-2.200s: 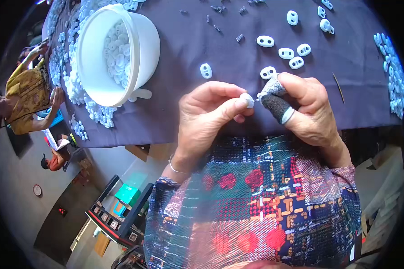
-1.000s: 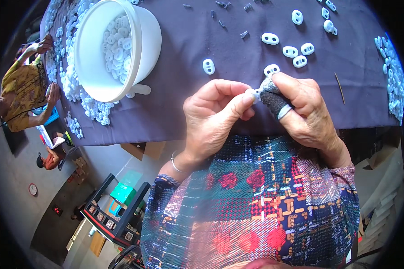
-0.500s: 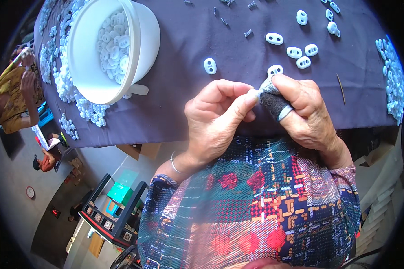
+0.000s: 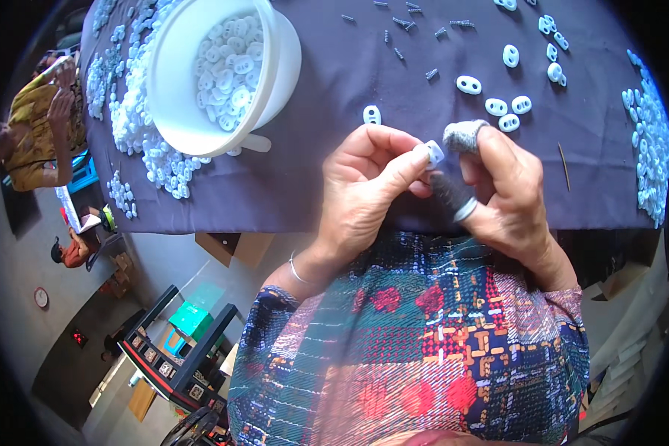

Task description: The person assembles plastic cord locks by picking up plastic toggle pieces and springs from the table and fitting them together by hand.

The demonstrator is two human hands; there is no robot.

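Observation:
Between the thumb and forefinger of my left hand [image 4: 360, 189] is a small white two-hole cord lock [image 4: 434, 154]. My right hand [image 4: 514, 195] is just to its right, with thumb and forefinger spread and nothing visible between them. A grey cloth cover [image 4: 464, 137] wraps the right forefinger's tip, and a dark one [image 4: 450, 196] wraps the thumb, close beside the piece. Another white cord lock [image 4: 372, 114] lies on the cloth beyond my left hand. Several more cord locks [image 4: 496, 108] lie beyond my right hand.
A white bucket [image 4: 285, 63] of white pieces leans at the left, among heaps of loose pieces [image 4: 130, 123]. Small metal springs [image 4: 432, 74] dot the far part of the dark tablecloth [image 4: 334, 82]. A thin brown stick [image 4: 564, 166] and another heap [image 4: 649, 141] are at the right.
My right thumb and forefinger have parted and drawn back from the piece in my left hand, baring it. The whole view has shifted slightly.

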